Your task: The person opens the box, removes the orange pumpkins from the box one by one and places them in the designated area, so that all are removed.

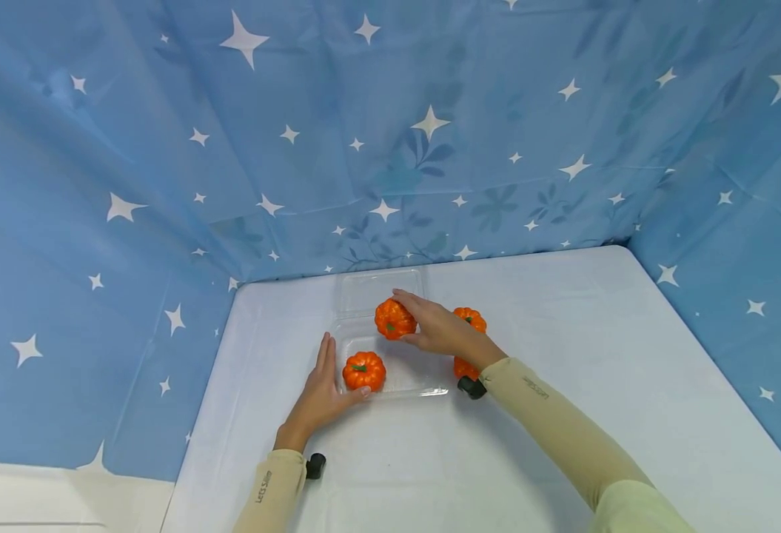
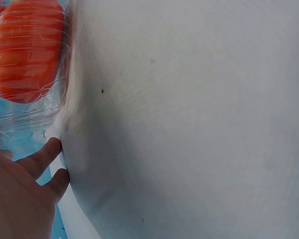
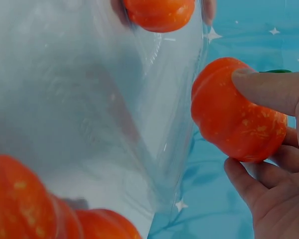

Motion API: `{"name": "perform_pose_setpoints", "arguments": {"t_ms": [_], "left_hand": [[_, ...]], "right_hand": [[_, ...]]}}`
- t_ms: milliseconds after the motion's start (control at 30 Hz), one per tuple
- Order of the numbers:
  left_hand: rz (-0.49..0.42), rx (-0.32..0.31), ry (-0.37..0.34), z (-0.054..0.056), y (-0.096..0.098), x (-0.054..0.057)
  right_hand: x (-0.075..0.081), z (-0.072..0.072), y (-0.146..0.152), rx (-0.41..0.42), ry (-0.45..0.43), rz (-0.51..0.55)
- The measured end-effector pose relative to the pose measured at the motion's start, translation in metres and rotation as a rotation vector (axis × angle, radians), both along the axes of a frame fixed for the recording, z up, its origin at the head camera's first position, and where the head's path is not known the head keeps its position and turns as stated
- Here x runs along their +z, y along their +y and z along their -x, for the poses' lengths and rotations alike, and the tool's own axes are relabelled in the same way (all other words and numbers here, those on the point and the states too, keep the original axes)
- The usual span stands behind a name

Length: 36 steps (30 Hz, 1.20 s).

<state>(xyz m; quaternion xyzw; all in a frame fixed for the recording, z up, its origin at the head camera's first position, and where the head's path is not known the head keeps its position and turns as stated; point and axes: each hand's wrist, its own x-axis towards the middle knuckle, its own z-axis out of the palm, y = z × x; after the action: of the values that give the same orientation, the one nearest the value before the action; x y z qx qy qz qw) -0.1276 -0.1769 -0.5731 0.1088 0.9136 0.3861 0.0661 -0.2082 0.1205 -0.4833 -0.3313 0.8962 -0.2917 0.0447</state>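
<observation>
Above the back part of a clear plastic container [image 1: 417, 374], my right hand [image 1: 440, 331] holds a small orange pumpkin [image 1: 390, 314] with a green stem. Its thumb lies over the pumpkin [image 3: 224, 114] and the fingers are under it in the right wrist view. A second pumpkin [image 1: 364, 371] sits in the container's front left part. My left hand [image 1: 317, 400] is at the container's left front corner, fingers straight along the side and thumb out along the front. Through the ribbed clear wall, the left wrist view shows that pumpkin [image 2: 27, 55] beside the left hand [image 2: 20, 199].
Two more orange pumpkins, a back one [image 1: 471, 318] and a front one [image 1: 465, 370], stand right of the container, partly hidden by my right wrist. The container's clear lid [image 1: 377, 291] lies folded back. A blue star-patterned curtain [image 1: 497, 148] surrounds the white table [image 1: 563, 311].
</observation>
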Motion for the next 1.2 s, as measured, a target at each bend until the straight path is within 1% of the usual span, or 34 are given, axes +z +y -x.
{"name": "perform_pose_setpoints", "arguments": {"t_ms": [167, 233, 533, 800, 1000, 1200], "left_hand": [[-0.007, 0.008, -0.011, -0.001, 0.001, 0.001], [-0.007, 0.011, -0.019, -0.001, 0.001, 0.001], [-0.006, 0.020, -0.055, -0.001, 0.002, 0.002], [0.004, 0.019, -0.041, -0.001, 0.001, 0.002], [-0.012, 0.022, -0.041, -0.002, 0.000, 0.002], [-0.014, 0.023, -0.049, -0.002, 0.001, 0.003]], "right_hand": [[-0.002, -0.001, 0.010, -0.059, -0.053, 0.022], [-0.003, -0.002, 0.015, -0.079, -0.059, 0.033], [-0.006, -0.005, 0.042, -0.141, -0.056, 0.088], [-0.009, -0.010, 0.063, -0.175, -0.046, 0.094], [-0.010, -0.010, 0.075, -0.186, -0.004, 0.100], [-0.009, -0.008, 0.084, -0.224, -0.006, 0.133]]}}
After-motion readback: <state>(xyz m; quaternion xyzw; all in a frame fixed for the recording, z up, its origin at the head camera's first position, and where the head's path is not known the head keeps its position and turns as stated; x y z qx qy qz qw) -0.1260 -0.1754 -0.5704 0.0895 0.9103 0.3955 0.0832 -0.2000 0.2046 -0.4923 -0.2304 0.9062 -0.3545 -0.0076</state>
